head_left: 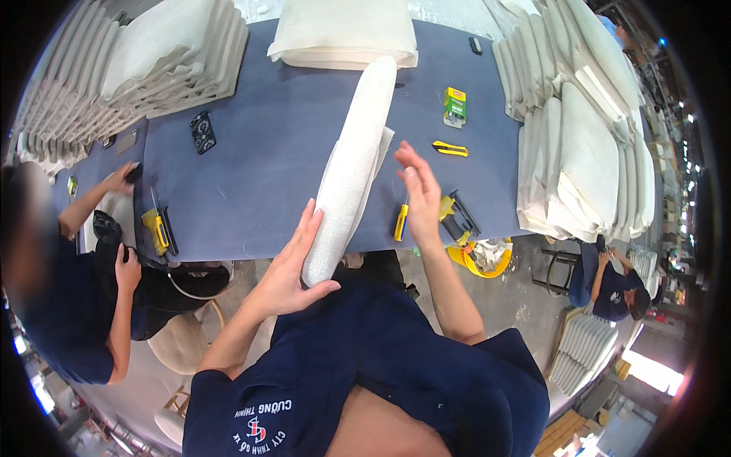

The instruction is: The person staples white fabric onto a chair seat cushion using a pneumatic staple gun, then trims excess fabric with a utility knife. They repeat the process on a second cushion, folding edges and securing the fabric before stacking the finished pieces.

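A long off-white fabric-covered seat cushion (354, 167) stands on its narrow edge in front of me, its near end at my body and its far end by the back stack. My left hand (297, 266) grips that near end, thumb on the near side and fingers along the left face. To the right of the cushion, my right hand (420, 190) is raised off it, holding nothing, fingers stretched out. Close to the right wrist lie a yellow-and-blue screwdriver (401, 221) and a yellow staple gun (458, 217) at the table's near edge.
Cushions are stacked at back left (175, 53), back centre (346, 30) and right (571, 160) of the blue-grey table (251, 175). A yellow utility knife (450, 148), small green-yellow box (454, 107) and dark phone (202, 132) lie there. A yellow bucket (499, 268) stands below. A co-worker (68, 282) sits at left.
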Demonstrator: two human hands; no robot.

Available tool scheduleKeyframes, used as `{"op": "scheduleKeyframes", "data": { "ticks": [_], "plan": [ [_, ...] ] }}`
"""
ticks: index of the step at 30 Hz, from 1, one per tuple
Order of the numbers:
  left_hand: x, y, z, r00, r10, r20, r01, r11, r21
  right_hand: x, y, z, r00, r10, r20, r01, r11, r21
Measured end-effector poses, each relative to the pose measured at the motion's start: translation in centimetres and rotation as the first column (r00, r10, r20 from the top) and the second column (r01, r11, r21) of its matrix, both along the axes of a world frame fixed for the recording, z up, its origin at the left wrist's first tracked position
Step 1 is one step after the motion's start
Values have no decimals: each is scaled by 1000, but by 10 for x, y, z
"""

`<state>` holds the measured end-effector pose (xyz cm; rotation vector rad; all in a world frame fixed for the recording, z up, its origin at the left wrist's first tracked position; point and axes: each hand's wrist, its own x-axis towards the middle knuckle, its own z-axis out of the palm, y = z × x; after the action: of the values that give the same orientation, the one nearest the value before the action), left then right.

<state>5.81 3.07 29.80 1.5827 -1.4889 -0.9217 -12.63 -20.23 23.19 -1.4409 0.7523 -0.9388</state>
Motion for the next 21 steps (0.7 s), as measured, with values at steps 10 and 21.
{"op": "scheduleKeyframes", "data": {
  "ticks": [10, 21],
  "plan": [
    [2, -8, -11, 947, 20, -320, -16, 1000, 15, -7, 7, 47, 1000, -31, -3, 30, 998, -46],
    [10, -22, -20, 952, 110, -286, -112, 994, 10, -18, 35, 25, 1000, 15, -10, -13, 986, 167]
  ]
}}
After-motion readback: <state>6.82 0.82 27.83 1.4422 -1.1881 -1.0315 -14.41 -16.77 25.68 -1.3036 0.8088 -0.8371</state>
